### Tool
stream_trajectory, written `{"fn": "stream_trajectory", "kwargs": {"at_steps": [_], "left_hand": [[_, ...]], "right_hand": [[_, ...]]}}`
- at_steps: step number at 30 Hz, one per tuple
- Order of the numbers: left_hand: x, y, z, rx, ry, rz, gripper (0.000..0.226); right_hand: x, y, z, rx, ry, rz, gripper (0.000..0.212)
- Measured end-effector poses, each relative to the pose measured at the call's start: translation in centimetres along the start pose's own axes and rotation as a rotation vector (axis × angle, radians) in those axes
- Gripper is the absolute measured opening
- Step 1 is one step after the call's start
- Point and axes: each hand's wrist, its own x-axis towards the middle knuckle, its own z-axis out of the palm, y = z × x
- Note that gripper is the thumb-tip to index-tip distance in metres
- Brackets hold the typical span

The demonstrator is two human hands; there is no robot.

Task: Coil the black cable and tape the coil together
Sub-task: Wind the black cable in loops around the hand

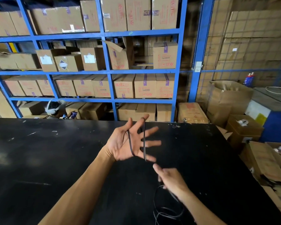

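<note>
My left hand is raised palm-up over the black table, fingers spread wide. The black cable is looped around it, one strand crossing the palm, another running from the fingertip down past the little finger. Just below and to the right, my right hand is closed on the cable as it leaves the left hand. Loose loops of the same cable lie on the table under my right forearm, near the bottom edge. No tape shows near the hands.
Blue steel shelving packed with cardboard boxes fills the background beyond the table's far edge. A person's head shows behind that edge at left. Open cardboard boxes, one holding tape rolls, stand right of the table.
</note>
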Motion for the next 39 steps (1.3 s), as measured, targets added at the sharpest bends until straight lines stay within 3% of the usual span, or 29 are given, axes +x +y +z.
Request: {"fn": "stream_trajectory", "kwargs": {"at_steps": [3, 6, 8, 10, 13, 17, 19, 22, 27, 32, 34, 39], "left_hand": [[-1.1, -1.5, 0.4, 0.134, -0.037, -0.299, 0.061], [-1.5, -3.3, -0.1, 0.387, 0.09, -0.621, 0.063], [-1.4, -4.0, -0.6, 0.479, 0.197, -0.703, 0.065], [-1.4, -3.9, -1.5, 0.444, 0.354, -0.593, 0.066], [-1.8, -2.5, -3.3, 0.271, 0.538, -0.289, 0.062], [-0.5, -1.3, -3.6, 0.135, 0.425, -0.033, 0.058], [0.4, -1.3, -3.0, 0.036, 0.295, 0.055, 0.057], [1.1, -1.6, -2.1, -0.027, 0.265, 0.139, 0.056], [1.0, -0.9, -2.2, -0.018, 0.412, 0.263, 0.055], [1.2, 0.1, -1.5, -0.074, 0.431, 0.358, 0.057], [1.3, 0.5, -1.0, -0.071, 0.415, 0.391, 0.058], [1.5, 1.6, -0.2, -0.098, 0.358, 0.517, 0.058]], "right_hand": [[2.9, -2.6, -4.1, -0.049, 0.025, -0.061, 0.057], [4.6, -6.4, -7.3, -0.17, -0.018, -0.121, 0.059], [4.8, -8.5, -8.2, -0.157, -0.042, -0.163, 0.056], [4.0, -9.7, -8.5, -0.091, -0.091, -0.194, 0.05], [2.1, -9.3, -7.7, 0.091, -0.251, -0.226, 0.038], [-0.5, -6.8, -4.1, 0.325, -0.419, -0.232, 0.024], [-1.2, -5.8, -2.4, 0.38, -0.418, -0.264, 0.02], [-1.8, -5.1, -1.6, 0.414, -0.385, -0.321, 0.018], [-1.3, -4.1, -0.9, 0.479, -0.163, -0.347, 0.016], [-0.5, -2.9, -0.3, 0.329, -0.219, -0.355, 0.039], [-0.3, -2.3, 0.0, 0.317, -0.198, -0.327, 0.039], [0.2, -0.1, 0.8, 0.785, -0.256, -0.159, 0.06]]}}
